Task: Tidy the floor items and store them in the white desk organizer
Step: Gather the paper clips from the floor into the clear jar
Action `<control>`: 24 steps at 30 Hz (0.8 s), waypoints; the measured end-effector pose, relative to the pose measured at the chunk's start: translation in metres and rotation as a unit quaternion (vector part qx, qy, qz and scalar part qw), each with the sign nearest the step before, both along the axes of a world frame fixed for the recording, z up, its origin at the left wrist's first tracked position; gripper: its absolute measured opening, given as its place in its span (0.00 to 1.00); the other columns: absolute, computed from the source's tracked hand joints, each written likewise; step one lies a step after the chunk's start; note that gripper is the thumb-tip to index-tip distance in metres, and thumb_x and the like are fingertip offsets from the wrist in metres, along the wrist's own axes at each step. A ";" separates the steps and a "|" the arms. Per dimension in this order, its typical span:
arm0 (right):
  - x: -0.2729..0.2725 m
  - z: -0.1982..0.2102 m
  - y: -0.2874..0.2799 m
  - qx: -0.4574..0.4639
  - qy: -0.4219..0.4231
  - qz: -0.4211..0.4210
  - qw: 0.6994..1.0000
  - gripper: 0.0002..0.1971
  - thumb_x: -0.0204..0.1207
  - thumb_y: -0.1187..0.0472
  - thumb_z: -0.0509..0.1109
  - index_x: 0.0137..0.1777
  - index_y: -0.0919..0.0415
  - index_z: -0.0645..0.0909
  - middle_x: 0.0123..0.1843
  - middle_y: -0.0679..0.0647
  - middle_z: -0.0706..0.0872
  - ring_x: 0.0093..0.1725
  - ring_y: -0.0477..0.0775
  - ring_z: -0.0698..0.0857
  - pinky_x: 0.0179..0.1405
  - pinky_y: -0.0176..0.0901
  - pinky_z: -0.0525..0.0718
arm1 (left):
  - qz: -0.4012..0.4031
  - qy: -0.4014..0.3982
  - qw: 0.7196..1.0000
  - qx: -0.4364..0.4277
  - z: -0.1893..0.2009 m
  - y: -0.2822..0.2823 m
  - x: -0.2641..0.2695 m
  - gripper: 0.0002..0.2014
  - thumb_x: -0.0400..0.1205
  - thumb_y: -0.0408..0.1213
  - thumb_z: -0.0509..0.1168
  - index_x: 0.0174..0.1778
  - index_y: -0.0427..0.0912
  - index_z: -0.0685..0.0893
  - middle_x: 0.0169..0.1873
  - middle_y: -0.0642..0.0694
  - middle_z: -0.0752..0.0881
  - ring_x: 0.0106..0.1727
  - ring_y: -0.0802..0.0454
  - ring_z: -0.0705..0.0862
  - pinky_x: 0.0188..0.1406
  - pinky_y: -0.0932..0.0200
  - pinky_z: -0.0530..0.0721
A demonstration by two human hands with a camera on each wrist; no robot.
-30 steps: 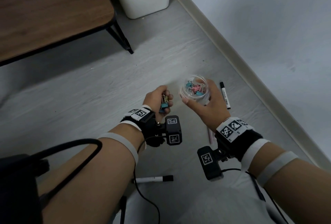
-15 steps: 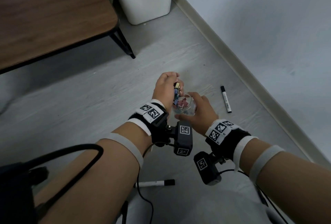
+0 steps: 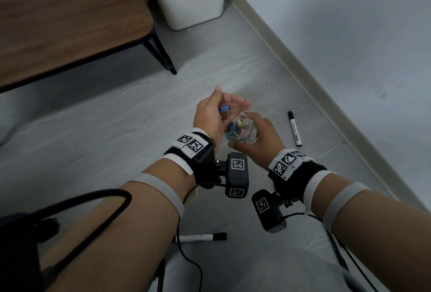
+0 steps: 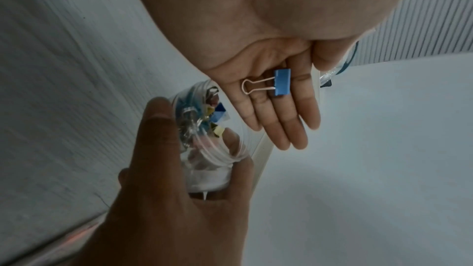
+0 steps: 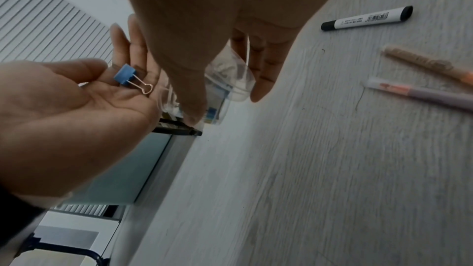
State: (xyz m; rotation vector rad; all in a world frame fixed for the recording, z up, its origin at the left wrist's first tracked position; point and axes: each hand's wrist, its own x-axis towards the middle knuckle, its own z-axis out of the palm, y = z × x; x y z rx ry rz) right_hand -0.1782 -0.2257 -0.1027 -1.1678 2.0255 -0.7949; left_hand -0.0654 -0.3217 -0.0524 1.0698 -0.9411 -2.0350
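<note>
My left hand (image 3: 219,109) is held palm up with straight fingers, and one blue binder clip (image 3: 224,110) (image 4: 281,85) (image 5: 125,74) lies loose on them. Just to its right, my right hand (image 3: 258,142) grips a small clear round container (image 3: 242,130) (image 4: 204,128) holding several coloured binder clips, its mouth tilted toward the left palm. The white desk organizer (image 3: 186,0) stands on the floor at the far end, by the wall.
A black-capped white marker (image 3: 294,128) (image 5: 368,18) lies on the floor right of my hands, another marker (image 3: 203,237) lies near my body. Two pens (image 5: 424,80) lie by the first marker. A low wooden table (image 3: 58,23) stands at the left, the wall at the right.
My left hand, which pinched clips over the container, has opened flat, leaving one blue clip on its fingers. Both hands and the container rose slightly away from me.
</note>
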 end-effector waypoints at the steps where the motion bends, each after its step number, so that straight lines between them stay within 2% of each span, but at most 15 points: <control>1: 0.000 0.000 0.000 0.000 -0.001 -0.003 1.000 0.39 0.61 0.51 0.85 0.72 0.47 0.73 0.59 0.56 0.77 0.54 0.45 0.75 0.44 0.20 0.66 | -0.002 0.002 1.000 0.003 -0.001 0.000 0.000 0.30 0.93 0.45 0.46 0.48 0.25 0.86 0.49 0.26 0.90 0.54 0.34 0.91 0.63 0.47 0.87; 3: 0.000 -0.001 0.000 0.000 0.001 -0.005 1.000 0.39 0.61 0.50 0.85 0.72 0.47 0.72 0.59 0.56 0.77 0.54 0.46 0.75 0.44 0.21 0.67 | -0.011 -0.003 1.000 0.003 -0.001 0.001 0.000 0.30 0.93 0.46 0.45 0.58 0.23 0.84 0.51 0.27 0.90 0.56 0.37 0.91 0.65 0.49 0.86; 5: 0.000 -0.001 0.000 0.000 -0.004 -0.010 1.000 0.39 0.61 0.49 0.85 0.73 0.47 0.72 0.60 0.55 0.76 0.55 0.49 0.77 0.47 0.28 0.73 | -0.011 -0.007 1.000 0.007 0.000 0.000 -0.001 0.29 0.93 0.46 0.45 0.61 0.25 0.84 0.50 0.28 0.91 0.57 0.39 0.91 0.65 0.52 0.84; 9: 0.000 -0.005 -0.005 0.000 -0.021 -0.020 1.000 0.38 0.58 0.44 0.84 0.69 0.45 0.74 0.59 0.54 0.79 0.58 0.54 0.81 0.59 0.51 0.84 | -0.037 -0.003 0.999 0.009 0.001 -0.003 0.004 0.26 0.93 0.46 0.44 0.67 0.33 0.82 0.53 0.31 0.91 0.55 0.42 0.91 0.49 0.58 0.88; 12: 0.001 -0.010 -0.011 -0.005 -0.035 -0.028 0.999 0.39 0.54 0.37 0.81 0.67 0.41 0.74 0.59 0.54 0.82 0.56 0.53 0.85 0.57 0.56 0.87 | -0.053 -0.012 0.999 -0.005 0.001 -0.003 0.010 0.26 0.93 0.47 0.43 0.68 0.36 0.82 0.54 0.34 0.92 0.61 0.47 0.89 0.62 0.54 0.80; 13: 0.002 -0.012 -0.013 -0.002 -0.034 -0.026 0.999 0.39 0.54 0.36 0.81 0.67 0.40 0.74 0.59 0.54 0.82 0.55 0.52 0.85 0.57 0.56 0.87 | -0.053 -0.011 0.998 -0.007 0.000 -0.004 0.011 0.26 0.93 0.47 0.43 0.68 0.37 0.82 0.54 0.35 0.92 0.62 0.48 0.89 0.63 0.55 0.78; 14: 0.002 -0.014 -0.014 0.001 -0.036 -0.025 0.999 0.40 0.53 0.35 0.81 0.67 0.39 0.74 0.59 0.54 0.83 0.55 0.52 0.86 0.56 0.56 0.88 | -0.048 -0.015 0.999 -0.010 -0.001 -0.006 0.012 0.25 0.93 0.47 0.43 0.67 0.36 0.82 0.54 0.36 0.92 0.61 0.49 0.89 0.60 0.59 0.80; 16: 0.004 -0.013 -0.017 -0.008 -0.049 -0.031 0.998 0.41 0.53 0.33 0.82 0.67 0.38 0.74 0.60 0.54 0.83 0.56 0.52 0.87 0.57 0.57 0.88 | -0.002 -0.055 0.998 -0.042 -0.007 -0.011 0.013 0.22 0.92 0.44 0.48 0.62 0.38 0.85 0.53 0.39 0.92 0.59 0.50 0.90 0.53 0.63 0.80; 18: 0.006 -0.007 -0.020 -0.037 -0.069 -0.034 0.996 0.39 0.55 0.36 0.83 0.68 0.41 0.75 0.61 0.52 0.84 0.59 0.53 0.87 0.58 0.58 0.87 | 0.058 -0.148 0.983 -0.089 -0.018 -0.017 0.018 0.14 0.89 0.42 0.57 0.59 0.43 0.87 0.55 0.47 0.92 0.60 0.50 0.88 0.55 0.59 0.80; 19: 0.007 -0.003 -0.022 -0.053 -0.080 -0.028 0.995 0.38 0.58 0.39 0.84 0.68 0.44 0.75 0.61 0.51 0.85 0.59 0.53 0.87 0.57 0.60 0.87 | 0.061 -0.188 0.976 -0.085 -0.023 -0.018 0.021 0.13 0.87 0.45 0.61 0.61 0.47 0.88 0.57 0.51 0.90 0.62 0.51 0.86 0.60 0.54 0.81; 20: 0.009 0.001 -0.025 -0.066 -0.087 -0.019 0.994 0.37 0.59 0.41 0.84 0.68 0.46 0.75 0.61 0.50 0.86 0.60 0.53 0.87 0.56 0.61 0.87 | 0.034 -0.197 0.979 -0.038 -0.025 -0.017 0.025 0.15 0.85 0.49 0.63 0.63 0.50 0.87 0.59 0.53 0.89 0.65 0.49 0.85 0.65 0.46 0.82; 21: 0.010 0.005 -0.027 -0.070 -0.087 -0.007 0.994 0.36 0.60 0.42 0.83 0.68 0.46 0.75 0.61 0.49 0.86 0.60 0.53 0.86 0.56 0.63 0.87 | -0.013 -0.171 0.984 0.044 -0.024 -0.014 0.027 0.19 0.83 0.56 0.63 0.65 0.51 0.86 0.61 0.52 0.89 0.67 0.46 0.84 0.68 0.40 0.81; 23: 0.010 0.011 -0.031 -0.060 -0.066 0.018 0.996 0.38 0.58 0.38 0.83 0.68 0.44 0.75 0.61 0.49 0.85 0.62 0.53 0.84 0.59 0.61 0.86 | -0.095 -0.086 0.973 0.192 -0.015 -0.007 0.029 0.30 0.83 0.66 0.55 0.65 0.47 0.87 0.58 0.45 0.91 0.62 0.43 0.87 0.68 0.40 0.81; 24: 0.010 0.013 -0.033 -0.045 -0.046 0.035 0.997 0.39 0.57 0.37 0.82 0.68 0.44 0.75 0.60 0.49 0.84 0.62 0.52 0.83 0.59 0.59 0.85 | -0.114 -0.050 0.966 0.226 -0.012 -0.005 0.029 0.33 0.84 0.67 0.50 0.63 0.45 0.88 0.55 0.42 0.92 0.56 0.44 0.90 0.65 0.43 0.82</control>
